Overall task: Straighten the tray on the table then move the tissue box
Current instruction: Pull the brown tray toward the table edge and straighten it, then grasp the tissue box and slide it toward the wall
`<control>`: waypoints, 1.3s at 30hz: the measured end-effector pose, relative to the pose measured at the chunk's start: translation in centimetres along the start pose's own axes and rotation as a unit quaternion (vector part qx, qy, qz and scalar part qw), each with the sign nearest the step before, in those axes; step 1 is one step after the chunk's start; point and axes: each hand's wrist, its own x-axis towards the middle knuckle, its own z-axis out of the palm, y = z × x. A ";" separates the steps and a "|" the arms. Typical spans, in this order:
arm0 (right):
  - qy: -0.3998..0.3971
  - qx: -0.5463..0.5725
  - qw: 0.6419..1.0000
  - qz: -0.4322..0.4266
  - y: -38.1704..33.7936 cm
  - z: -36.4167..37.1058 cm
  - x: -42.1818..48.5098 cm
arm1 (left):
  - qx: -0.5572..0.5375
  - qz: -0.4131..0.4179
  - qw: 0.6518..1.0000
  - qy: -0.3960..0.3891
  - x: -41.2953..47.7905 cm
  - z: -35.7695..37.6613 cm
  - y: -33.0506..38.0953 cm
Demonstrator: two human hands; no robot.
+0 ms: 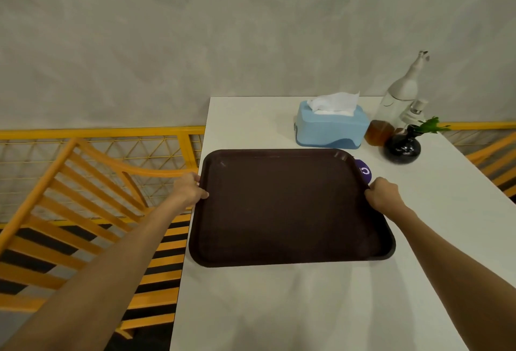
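Tray point(287, 208) on table point(279, 308); tissue box point(331, 127) just behind tray, bottle point(391, 110) & vase point(402, 148) behind-right.

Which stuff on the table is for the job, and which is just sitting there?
For the job:
brown tray, held by the left hand and right hand
blue tissue box

Just sitting there:
glass bottle
black vase
purple disc
orange chair
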 end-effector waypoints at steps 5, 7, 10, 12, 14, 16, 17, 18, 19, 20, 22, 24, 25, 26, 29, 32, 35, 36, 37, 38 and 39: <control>0.030 0.048 0.998 -0.003 -0.4 -1.5 0.2 | 0.088 0.064 0.991 0.077 0.2 -0.3 3.3; 0.047 0.087 0.995 -0.015 -0.9 -2.3 0.9 | 0.080 0.090 0.989 0.086 0.2 0.0 5.7; 0.066 0.157 0.985 -0.032 -2.1 -3.8 2.4 | 0.017 0.125 0.990 0.066 0.2 1.3 10.1; 0.070 0.179 0.981 -0.040 -3.2 -4.7 3.5 | -0.038 0.128 0.991 0.031 0.2 2.4 13.5; 0.070 0.180 0.980 -0.049 -4.2 -5.4 4.9 | -0.079 0.119 0.990 -0.002 0.8 4.2 17.2; 0.058 0.180 0.980 -0.060 -5.1 -5.6 6.5 | -0.104 0.115 0.988 -0.016 1.4 6.4 20.8; 0.053 0.186 0.979 -0.069 -5.4 -5.6 7.3 | -0.111 0.113 0.987 -0.023 1.6 7.4 22.3; 0.050 0.190 0.977 -0.081 -5.7 -5.6 8.2 | -0.116 0.111 0.987 -0.029 2.0 8.5 23.7; 0.050 0.193 0.975 -0.094 -5.9 -5.5 9.0 | -0.121 0.110 0.986 -0.034 2.3 9.6 24.9; 0.053 0.191 0.974 -0.107 -6.1 -5.5 9.8 | -0.125 0.108 0.986 -0.037 2.7 10.5 26.0; 0.061 0.183 0.973 -0.129 -6.4 -5.2 11.3 | -0.137 0.099 0.985 -0.040 3.5 12.1 27.4; 0.068 0.178 0.970 -0.153 -6.7 -4.7 12.3 | -0.152 0.086 0.984 -0.037 4.4 13.3 28.1; 0.071 0.173 0.969 -0.162 -6.8 -4.5 12.5 | -0.158 0.080 0.984 -0.035 4.8 13.7 28.3; 0.074 0.167 0.969 -0.167 -7.0 -4.2 12.6 | -0.164 0.073 0.983 -0.035 5.3 14.0 28.3; 0.088 0.175 0.966 -0.167 -7.4 -3.4 12.3 | -0.182 0.058 0.981 -0.043 6.6 14.4 27.6; 0.098 0.190 0.957 -0.198 -8.1 -2.6 11.7 | -0.192 0.061 0.979 -0.022 8.0 14.4 26.2; 0.086 0.198 0.952 -0.217 -9.5 -1.7 11.2 | -0.199 0.067 0.978 -0.003 8.9 13.3 24.0; 0.081 0.201 0.950 -0.226 -10.1 -1.4 11.1 | -0.203 0.070 0.977 0.002 9.2 12.6 23.1; 0.076 0.202 0.947 -0.237 -10.8 -0.9 11.1 | -0.207 0.071 0.976 0.009 9.5 11.9 22.2; 0.072 0.201 0.945 -0.248 -11.6 -0.4 11.0 | -0.210 0.070 0.975 0.018 9.8 11.1 21.3; 0.068 0.201 0.943 -0.258 -12.5 0.3 11.0 | -0.213 0.067 0.974 0.028 10.3 10.2 20.5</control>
